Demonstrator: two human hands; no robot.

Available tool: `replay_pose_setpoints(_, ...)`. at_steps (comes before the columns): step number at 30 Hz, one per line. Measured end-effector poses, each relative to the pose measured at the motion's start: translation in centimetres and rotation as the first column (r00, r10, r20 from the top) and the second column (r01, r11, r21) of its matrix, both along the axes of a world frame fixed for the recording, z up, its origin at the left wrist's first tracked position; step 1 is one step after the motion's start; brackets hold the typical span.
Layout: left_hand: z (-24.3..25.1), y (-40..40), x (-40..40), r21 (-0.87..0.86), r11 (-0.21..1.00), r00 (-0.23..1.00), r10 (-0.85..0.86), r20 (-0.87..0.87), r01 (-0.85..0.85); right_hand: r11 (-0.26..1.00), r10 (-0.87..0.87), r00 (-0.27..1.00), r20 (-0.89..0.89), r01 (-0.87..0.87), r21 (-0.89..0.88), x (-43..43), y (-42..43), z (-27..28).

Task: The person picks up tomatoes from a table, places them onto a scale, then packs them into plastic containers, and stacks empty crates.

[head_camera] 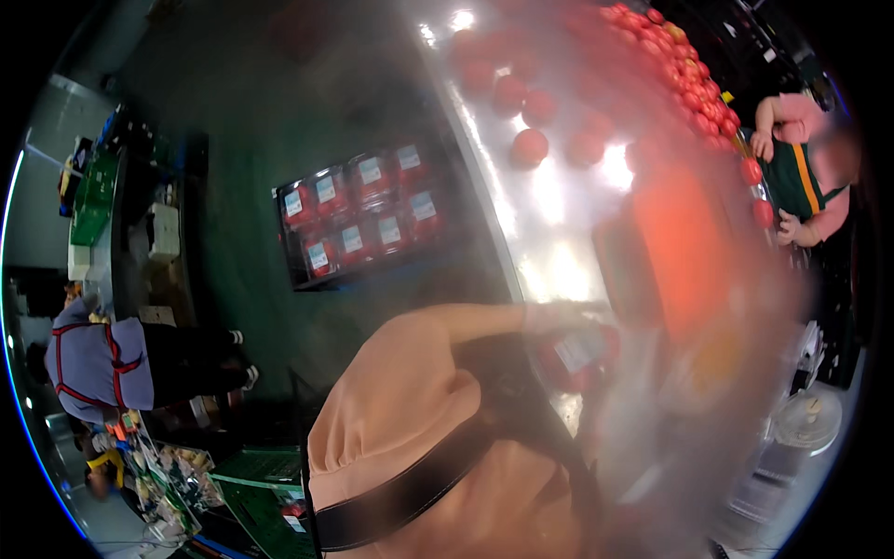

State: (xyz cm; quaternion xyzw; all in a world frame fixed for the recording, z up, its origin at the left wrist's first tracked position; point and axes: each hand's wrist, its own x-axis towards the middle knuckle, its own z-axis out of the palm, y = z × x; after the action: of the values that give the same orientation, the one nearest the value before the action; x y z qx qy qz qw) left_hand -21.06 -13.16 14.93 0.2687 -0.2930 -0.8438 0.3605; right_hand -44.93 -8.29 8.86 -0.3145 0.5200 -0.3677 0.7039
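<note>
My left hand [562,319], pale and apparently gloved, reaches over a bright metal table [499,202]. It grips the near side of a labelled clear plastic pack of red produce [583,356]; haze on the view blurs its fingers. My right hand cannot be made out for certain. A pale smear [688,391] beside a yellow blur may be that hand. Beyond the pack stands a large blurred orange shape [677,244]. Several loose red round fruits, likely tomatoes [531,147], lie farther along the table.
Left of the table, a black tray [297,279] holds several labelled packs [370,175]. Tomatoes [691,77] are heaped at the far edge, near a co-worker in a green apron [793,175]. A green crate [255,489] stands lower left. Another person [105,363] bends at a bench.
</note>
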Motion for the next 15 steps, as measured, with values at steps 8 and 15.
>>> replay_pose_setpoints(8,-13.4,8.5,21.3,0.292,0.523,0.563,0.823,0.070,-0.801,0.921,0.349,0.910,-0.225,-0.378,-0.097,12.7,-2.7,3.2)
replay_pose_setpoints(15,-24.7,15.5,35.6,0.122,0.122,0.162,0.895,0.415,-0.985,0.974,0.225,0.897,-0.381,-0.205,0.091,13.7,-0.7,-0.9)
